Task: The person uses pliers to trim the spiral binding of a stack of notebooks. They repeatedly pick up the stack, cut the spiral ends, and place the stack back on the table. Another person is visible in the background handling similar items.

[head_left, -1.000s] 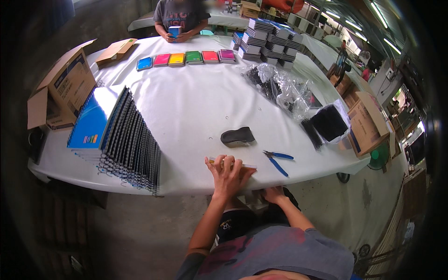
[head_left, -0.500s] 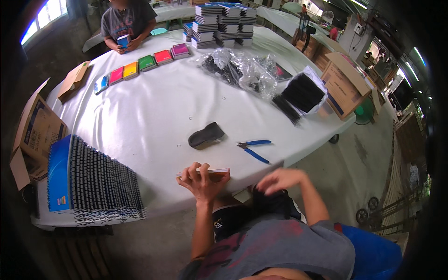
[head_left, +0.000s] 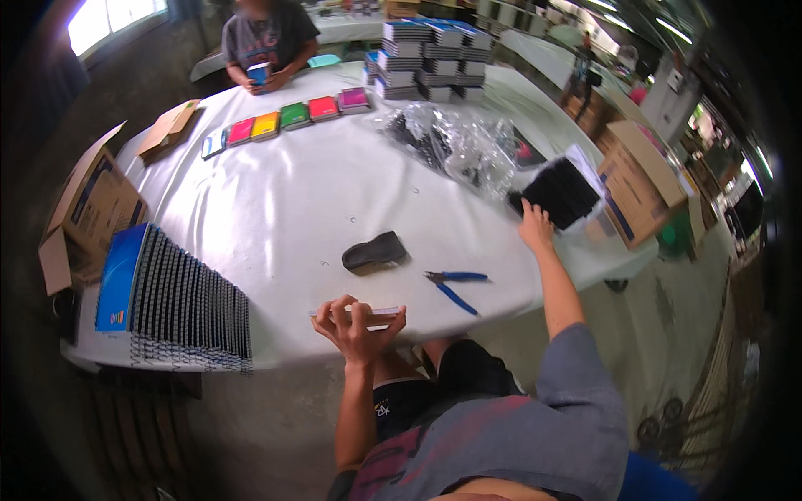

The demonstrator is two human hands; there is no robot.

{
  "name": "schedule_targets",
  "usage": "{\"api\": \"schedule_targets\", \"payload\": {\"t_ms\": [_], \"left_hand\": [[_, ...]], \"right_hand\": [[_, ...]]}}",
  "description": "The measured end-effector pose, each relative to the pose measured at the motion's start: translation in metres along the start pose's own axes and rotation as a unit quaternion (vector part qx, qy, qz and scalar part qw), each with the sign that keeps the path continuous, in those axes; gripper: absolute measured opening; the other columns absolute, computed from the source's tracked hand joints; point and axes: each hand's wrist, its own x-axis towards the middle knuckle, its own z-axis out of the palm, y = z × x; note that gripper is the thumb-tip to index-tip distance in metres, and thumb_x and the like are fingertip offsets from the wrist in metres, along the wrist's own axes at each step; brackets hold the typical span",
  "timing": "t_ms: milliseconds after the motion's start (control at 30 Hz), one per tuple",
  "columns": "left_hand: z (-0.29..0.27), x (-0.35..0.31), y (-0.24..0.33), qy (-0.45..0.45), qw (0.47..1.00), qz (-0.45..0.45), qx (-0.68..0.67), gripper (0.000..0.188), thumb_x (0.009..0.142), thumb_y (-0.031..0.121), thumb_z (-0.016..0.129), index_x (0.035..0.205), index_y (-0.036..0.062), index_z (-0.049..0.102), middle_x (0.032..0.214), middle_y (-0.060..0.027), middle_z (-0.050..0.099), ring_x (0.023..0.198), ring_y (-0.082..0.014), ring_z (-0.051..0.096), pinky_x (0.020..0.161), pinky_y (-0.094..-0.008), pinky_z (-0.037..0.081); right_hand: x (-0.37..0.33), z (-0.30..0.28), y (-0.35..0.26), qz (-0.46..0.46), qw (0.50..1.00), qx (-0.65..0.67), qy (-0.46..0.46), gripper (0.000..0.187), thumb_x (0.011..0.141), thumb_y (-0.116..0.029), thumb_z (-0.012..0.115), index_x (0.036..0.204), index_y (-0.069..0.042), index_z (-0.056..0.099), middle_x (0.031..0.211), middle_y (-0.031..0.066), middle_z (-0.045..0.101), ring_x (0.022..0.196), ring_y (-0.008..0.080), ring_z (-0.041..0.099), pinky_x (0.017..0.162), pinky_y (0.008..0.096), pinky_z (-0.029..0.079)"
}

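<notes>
Draped in glossy white sheeting, a broad counter (head_left: 267, 225) above a grey concrete floor (head_left: 276, 417), with twelve o'clock at the far side. At six, close to the near edge: left hand (head_left: 355, 336), fingers clenched around a thin flat pad with a pale edge (head_left: 382, 311). At three: right hand (head_left: 537, 230) outstretched, fingers touching the near left side of a dense bundle of black, comb-like strips (head_left: 561, 194); any grip there impossible to tell.

Likeliest trouble, at a guess: several strips coming away tangled together, because of such close packing. Next, the pad slipping over the edge, from a one-handed hold so near to it. Between four and five, blue-handled pliers (head_left: 458, 288) with handles spread: a possible snag for the right forearm on any low sweep. At eight, a long stack of blue-covered, wire-bound notebooks (head_left: 190, 296), perhaps prone to sliding off the near edge if bumped, given such slick-looking sheeting.
</notes>
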Motion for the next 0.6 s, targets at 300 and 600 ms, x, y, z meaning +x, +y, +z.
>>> {"api": "schedule_targets", "payload": {"t_ms": [300,600], "left_hand": [[0.022,-0.012,0.025,-0.049,0.998,-0.006,0.040,0.051,0.053,0.048,0.081,0.074,0.0156,0.048,0.100,-0.0050,0.047,0.107,-0.0301,0.041,0.087,-0.0552,0.029],[0.019,-0.016,0.022,-0.058,0.997,-0.007,0.048,0.047,0.054,0.048,0.079,0.075,0.0158,0.051,0.102,-0.0049,0.048,0.110,-0.0309,0.041,0.088,-0.0550,0.027]], "right_hand": [[0.035,-0.019,0.046,-0.073,0.996,0.030,-0.043,0.047,0.083,-0.002,0.049,0.130,-0.007,0.046,0.115,0.0155,0.059,0.104,0.0354,0.057,0.086,0.0464,0.047],[0.005,-0.071,0.030,-0.037,0.998,0.030,0.041,0.055,0.085,-0.007,0.050,0.136,-0.028,0.041,0.100,0.0108,0.050,0.100,0.0297,0.053,0.085,0.0448,0.043]]}}
